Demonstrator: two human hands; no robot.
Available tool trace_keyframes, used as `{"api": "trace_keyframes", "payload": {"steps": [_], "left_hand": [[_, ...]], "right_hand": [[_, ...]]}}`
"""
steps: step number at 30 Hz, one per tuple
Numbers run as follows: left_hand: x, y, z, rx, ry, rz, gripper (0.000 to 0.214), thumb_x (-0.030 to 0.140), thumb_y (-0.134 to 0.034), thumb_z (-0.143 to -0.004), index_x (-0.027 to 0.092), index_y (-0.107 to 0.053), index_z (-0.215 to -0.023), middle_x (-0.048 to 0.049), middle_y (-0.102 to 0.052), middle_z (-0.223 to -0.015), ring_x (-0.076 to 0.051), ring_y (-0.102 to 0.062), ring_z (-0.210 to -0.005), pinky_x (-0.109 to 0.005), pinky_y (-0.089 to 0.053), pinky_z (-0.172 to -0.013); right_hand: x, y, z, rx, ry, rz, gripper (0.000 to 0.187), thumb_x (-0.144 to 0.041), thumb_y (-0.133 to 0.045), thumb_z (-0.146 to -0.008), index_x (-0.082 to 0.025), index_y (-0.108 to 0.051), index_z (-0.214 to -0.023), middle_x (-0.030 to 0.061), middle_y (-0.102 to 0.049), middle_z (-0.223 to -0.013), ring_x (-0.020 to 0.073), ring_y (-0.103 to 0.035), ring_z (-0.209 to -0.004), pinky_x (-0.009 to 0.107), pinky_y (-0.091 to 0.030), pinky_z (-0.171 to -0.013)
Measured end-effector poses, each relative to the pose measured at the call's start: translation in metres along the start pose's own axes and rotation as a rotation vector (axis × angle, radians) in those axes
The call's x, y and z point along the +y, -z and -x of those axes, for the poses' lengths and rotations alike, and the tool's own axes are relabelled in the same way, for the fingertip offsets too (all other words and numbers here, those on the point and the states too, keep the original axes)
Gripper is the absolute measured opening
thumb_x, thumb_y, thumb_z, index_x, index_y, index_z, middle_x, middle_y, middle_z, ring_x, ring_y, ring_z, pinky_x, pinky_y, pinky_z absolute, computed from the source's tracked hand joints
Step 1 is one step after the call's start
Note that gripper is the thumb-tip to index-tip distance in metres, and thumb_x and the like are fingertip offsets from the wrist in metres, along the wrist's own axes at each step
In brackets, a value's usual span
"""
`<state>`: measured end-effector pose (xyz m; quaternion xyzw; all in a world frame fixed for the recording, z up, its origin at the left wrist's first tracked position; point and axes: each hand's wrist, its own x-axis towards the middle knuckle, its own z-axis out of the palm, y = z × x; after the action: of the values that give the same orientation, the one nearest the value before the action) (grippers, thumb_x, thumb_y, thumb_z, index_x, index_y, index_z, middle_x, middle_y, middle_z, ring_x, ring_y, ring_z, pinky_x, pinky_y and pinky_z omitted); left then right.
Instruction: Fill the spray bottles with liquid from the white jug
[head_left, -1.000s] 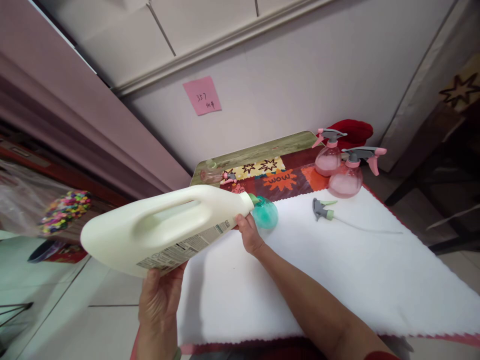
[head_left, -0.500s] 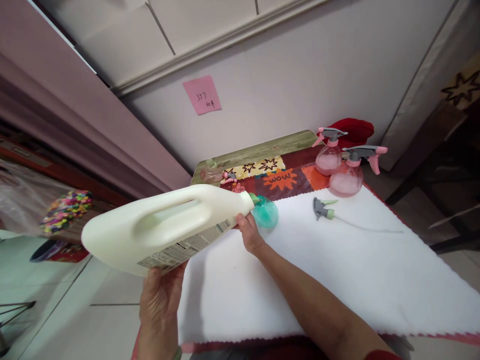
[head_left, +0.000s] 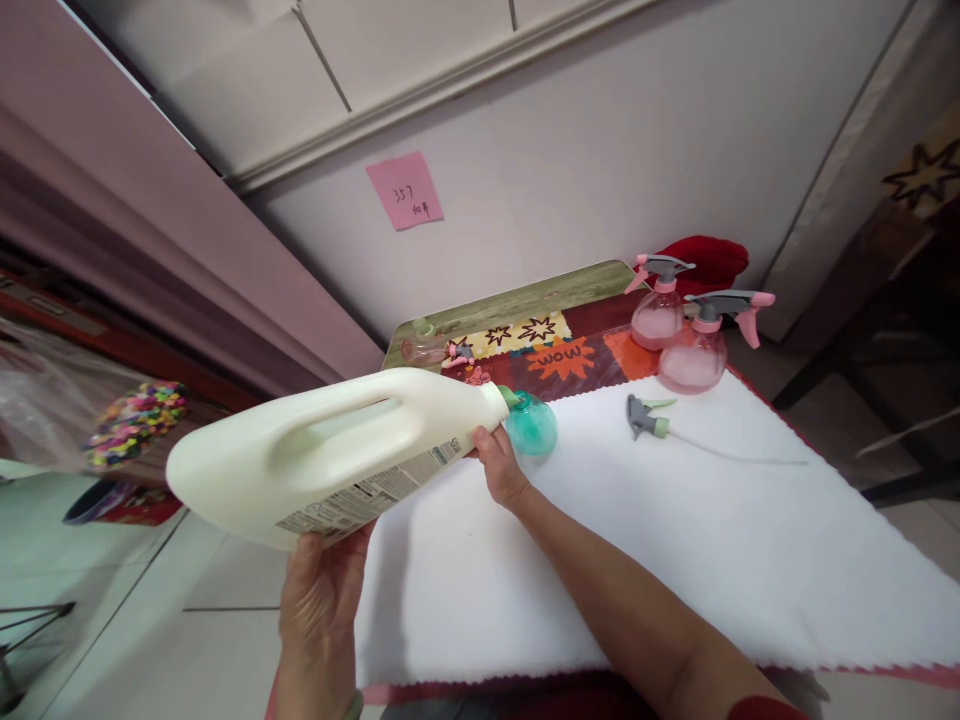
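A large cream detergent jug (head_left: 360, 450) lies tilted almost on its side, its green spout (head_left: 513, 399) at the mouth of a small round green spray bottle (head_left: 532, 428) that has no head on. My left hand (head_left: 322, 590) grips the jug's underside near its base. Close to the jug's neck, my right hand (head_left: 498, 465) is closed on it with the thumb in front; some fingers are hidden behind. To the right, a grey and green spray head (head_left: 646, 418) with a long thin tube lies on the white cloth (head_left: 600, 560).
Two pink spray bottles (head_left: 691, 357) with grey and pink heads stand at the table's back right. Another clear bottle with a pink head (head_left: 427, 350) lies at the back left. Behind is a white wall with a pink note (head_left: 405, 190); a pink curtain (head_left: 247, 270) hangs left.
Almost nothing differs. The jug's base end has shifted very slightly to the right, and both hands keep their hold.
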<state>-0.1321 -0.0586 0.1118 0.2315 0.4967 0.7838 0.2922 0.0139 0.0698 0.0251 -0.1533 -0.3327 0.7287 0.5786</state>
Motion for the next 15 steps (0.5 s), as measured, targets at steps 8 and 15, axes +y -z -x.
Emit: {"api": "trace_keyframes", "payload": {"steps": [8, 15], "left_hand": [[-0.0013, 0.0033, -0.0015, 0.002, -0.004, 0.0, 0.078, 0.05, -0.095, -0.05, 0.03, -0.071, -0.121, -0.0005, -0.066, -0.14, -0.036, -0.041, -0.145, -0.047, -0.059, -0.1], [-0.0026, 0.0007, -0.0019, 0.019, 0.004, -0.023, 0.079, 0.051, -0.095, -0.046, 0.032, -0.072, -0.119, 0.0011, -0.065, -0.142, -0.035, -0.044, -0.143, -0.042, -0.062, -0.093]], "right_hand": [[0.0023, 0.0014, -0.0007, 0.002, -0.011, 0.012, 0.062, -0.061, -0.067, -0.081, -0.019, -0.062, -0.126, 0.01, -0.073, -0.112, 0.024, -0.07, -0.093, 0.034, -0.062, -0.072], [0.0024, 0.0015, -0.0003, -0.001, -0.011, 0.02, 0.058, -0.059, -0.067, -0.083, -0.02, -0.064, -0.126, 0.0092, -0.073, -0.113, 0.0236, -0.07, -0.094, 0.035, -0.062, -0.075]]}}
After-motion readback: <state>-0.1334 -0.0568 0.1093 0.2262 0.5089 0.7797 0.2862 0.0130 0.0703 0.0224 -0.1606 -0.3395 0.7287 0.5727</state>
